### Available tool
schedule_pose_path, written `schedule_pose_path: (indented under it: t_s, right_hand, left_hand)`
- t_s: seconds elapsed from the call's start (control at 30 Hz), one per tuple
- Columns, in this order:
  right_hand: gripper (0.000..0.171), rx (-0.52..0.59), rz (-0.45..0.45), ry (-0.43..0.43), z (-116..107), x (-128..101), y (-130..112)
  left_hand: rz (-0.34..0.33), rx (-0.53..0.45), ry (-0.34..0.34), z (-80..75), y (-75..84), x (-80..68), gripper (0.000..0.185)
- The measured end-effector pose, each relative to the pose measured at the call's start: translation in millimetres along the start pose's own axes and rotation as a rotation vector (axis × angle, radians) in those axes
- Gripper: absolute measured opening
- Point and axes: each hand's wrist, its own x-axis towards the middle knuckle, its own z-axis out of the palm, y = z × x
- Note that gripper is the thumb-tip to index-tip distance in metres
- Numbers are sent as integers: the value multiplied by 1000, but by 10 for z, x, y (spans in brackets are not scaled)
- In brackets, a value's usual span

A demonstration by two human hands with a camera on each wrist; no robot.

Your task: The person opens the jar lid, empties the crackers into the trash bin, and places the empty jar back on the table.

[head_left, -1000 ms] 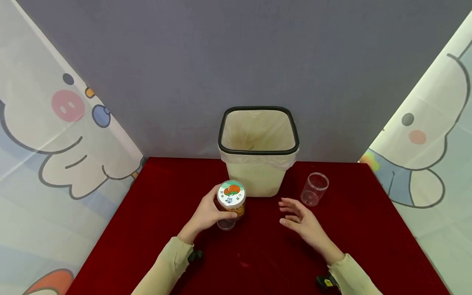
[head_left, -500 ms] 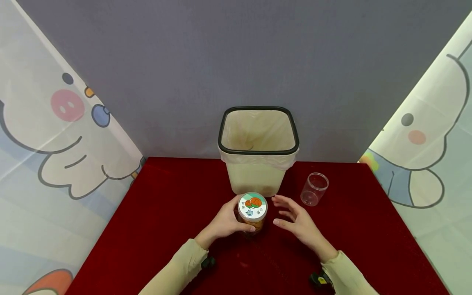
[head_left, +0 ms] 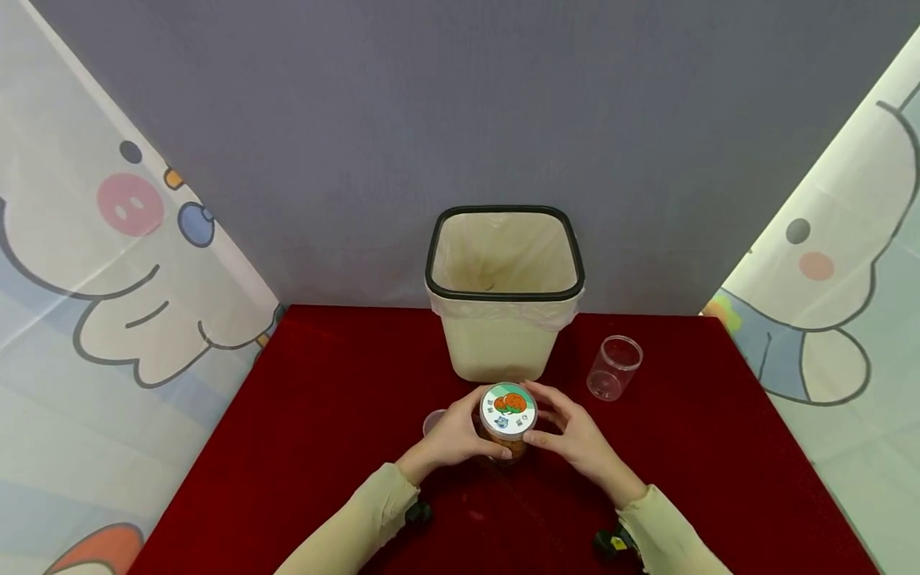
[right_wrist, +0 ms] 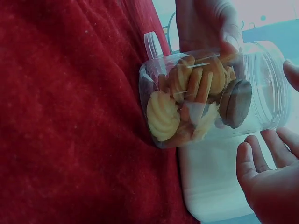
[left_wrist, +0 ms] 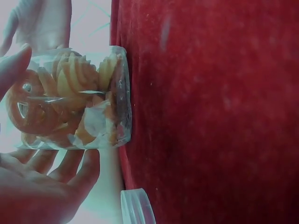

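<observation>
My left hand [head_left: 454, 433] grips a clear jar of cookies [left_wrist: 70, 100] from its left side, thumb in front. The jar's round label [head_left: 509, 409] shows orange fruit on white and green. In both wrist views its base meets the red cloth, and shaped cookies fill it, with a dark one [right_wrist: 236, 103] near the top. My right hand [head_left: 575, 435] curves loosely around the jar's right side. In the right wrist view its fingers [right_wrist: 259, 161] look apart from the jar wall. A clear plastic lid [left_wrist: 137, 206] lies beside the left hand, partly hidden in the head view.
A cream bin [head_left: 499, 343] with a black rim and a bag liner stands right behind the jar. To its right stands an open clear container [head_left: 614, 369]. Red cloth [head_left: 338, 375] covers the table; a grey wall [head_left: 503, 96] rises behind it.
My left hand has carried the jar rightward to a spot before the bin, uncovering part of the clear lid. The right hand has moved a little left, up close to the jar.
</observation>
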Motion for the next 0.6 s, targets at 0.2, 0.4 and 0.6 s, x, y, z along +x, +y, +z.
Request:
schedule_pose_path:
  t_s: [0.2,0.4,0.6]
  right_hand:
    - [75,8,7,-60,-20,37,15]
    - [78,6,34,-130,-39,102,9]
    - [84,15,28,-189,-59,171,23]
  left_hand:
    - [-18,-5,-25,-2,-17,10,92]
    - [-39,-14,-66,-15,-37,19,93]
    - [-35,-9,-91,-35,-44,31,95]
